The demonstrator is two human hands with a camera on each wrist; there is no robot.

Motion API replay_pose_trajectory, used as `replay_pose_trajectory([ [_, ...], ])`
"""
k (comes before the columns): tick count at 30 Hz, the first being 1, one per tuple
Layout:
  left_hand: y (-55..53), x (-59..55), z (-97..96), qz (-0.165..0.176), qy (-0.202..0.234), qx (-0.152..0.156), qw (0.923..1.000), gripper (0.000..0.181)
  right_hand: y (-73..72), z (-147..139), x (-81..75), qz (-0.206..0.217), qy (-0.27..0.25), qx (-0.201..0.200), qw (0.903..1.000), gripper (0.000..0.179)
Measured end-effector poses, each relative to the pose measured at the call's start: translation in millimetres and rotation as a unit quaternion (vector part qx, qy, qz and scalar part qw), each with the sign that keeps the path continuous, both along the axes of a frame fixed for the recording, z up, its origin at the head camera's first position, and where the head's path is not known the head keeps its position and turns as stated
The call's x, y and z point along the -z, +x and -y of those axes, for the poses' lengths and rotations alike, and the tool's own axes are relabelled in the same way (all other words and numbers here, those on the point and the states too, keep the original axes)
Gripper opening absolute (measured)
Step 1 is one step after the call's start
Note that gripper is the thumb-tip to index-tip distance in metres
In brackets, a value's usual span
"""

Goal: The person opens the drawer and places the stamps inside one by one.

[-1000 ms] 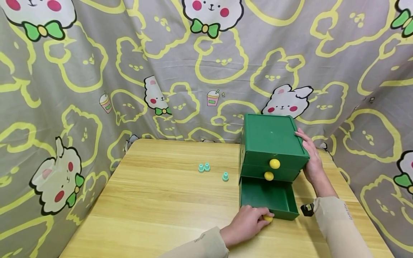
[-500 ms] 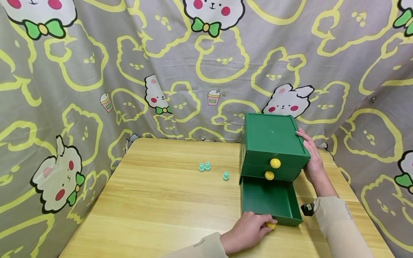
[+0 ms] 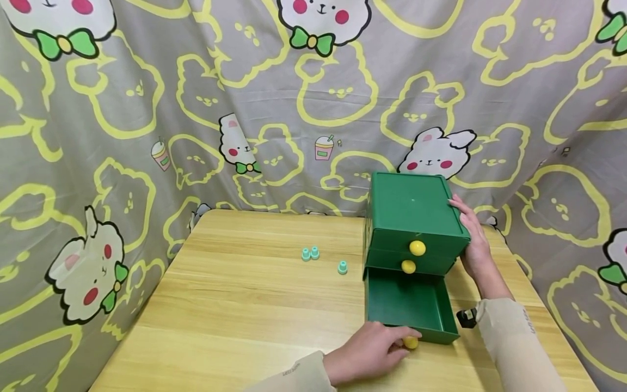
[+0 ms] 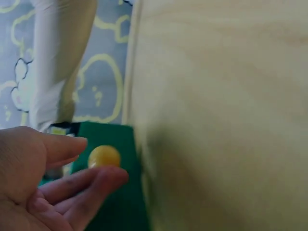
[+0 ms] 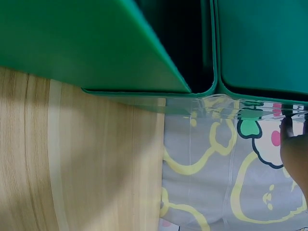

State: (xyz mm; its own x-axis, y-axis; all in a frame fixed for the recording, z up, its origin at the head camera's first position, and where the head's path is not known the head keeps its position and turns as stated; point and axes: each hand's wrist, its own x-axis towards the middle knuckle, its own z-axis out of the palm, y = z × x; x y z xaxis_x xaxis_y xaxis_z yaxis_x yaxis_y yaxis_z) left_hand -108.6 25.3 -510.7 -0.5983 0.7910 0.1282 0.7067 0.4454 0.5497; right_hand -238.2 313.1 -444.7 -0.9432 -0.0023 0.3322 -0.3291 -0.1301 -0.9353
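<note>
A green drawer cabinet (image 3: 411,204) stands at the right of the table, its bottom drawer (image 3: 409,299) pulled out toward the front. My left hand (image 3: 364,351) is at that drawer's yellow round knob (image 3: 410,342). In the left wrist view, thumb and fingers stand apart around the knob (image 4: 104,156), with a gap at the thumb. My right hand (image 3: 475,245) lies along the cabinet's right side, fingertips near its top edge. Only part of the right hand (image 5: 296,156) shows in the right wrist view, beside the clear side wall. The upper two drawers are closed, each with a yellow knob.
Several small teal conical pieces (image 3: 342,267) stand upright on the wooden table (image 3: 245,316), left of the cabinet. A patterned curtain (image 3: 274,109) hangs behind and along the sides. A small black device (image 3: 467,318) is by the right sleeve.
The bottom drawer has slid farther out toward the front, drawn by my left hand on its knob. Left fingers have since loosened and shifted slightly left. My right hand has stayed in place.
</note>
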Motion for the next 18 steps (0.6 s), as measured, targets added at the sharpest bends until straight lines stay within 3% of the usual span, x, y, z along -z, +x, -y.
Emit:
replay_pose_trajectory([
  [3,-6.2,-10.7,7.4,-0.010,0.052,-0.019,0.9984,0.027,-0.5,-0.1,0.5,-0.002,-0.001,-0.002,1.0000,0.048],
  [5,-14.3,-17.4,13.2,-0.030,0.107,-0.038,0.9931,0.020,-1.1,0.0,-0.1,-0.005,-0.002,-0.003,1.0000,0.048],
  [10,-42.8,-25.6,29.8,-0.072,0.227,-0.107,0.9653,0.015,-1.3,-0.3,-1.3,-0.003,-0.001,-0.001,1.0000,0.048],
  [14,-67.2,-21.5,43.0,-0.079,0.245,-0.182,0.9490,0.019,-0.7,-0.4,-1.3,0.004,0.001,0.001,1.0000,0.048],
  [18,-89.8,-11.8,53.6,-0.056,0.215,-0.246,0.9436,0.030,-0.4,-0.5,-0.4,0.004,0.001,0.003,1.0000,0.048],
])
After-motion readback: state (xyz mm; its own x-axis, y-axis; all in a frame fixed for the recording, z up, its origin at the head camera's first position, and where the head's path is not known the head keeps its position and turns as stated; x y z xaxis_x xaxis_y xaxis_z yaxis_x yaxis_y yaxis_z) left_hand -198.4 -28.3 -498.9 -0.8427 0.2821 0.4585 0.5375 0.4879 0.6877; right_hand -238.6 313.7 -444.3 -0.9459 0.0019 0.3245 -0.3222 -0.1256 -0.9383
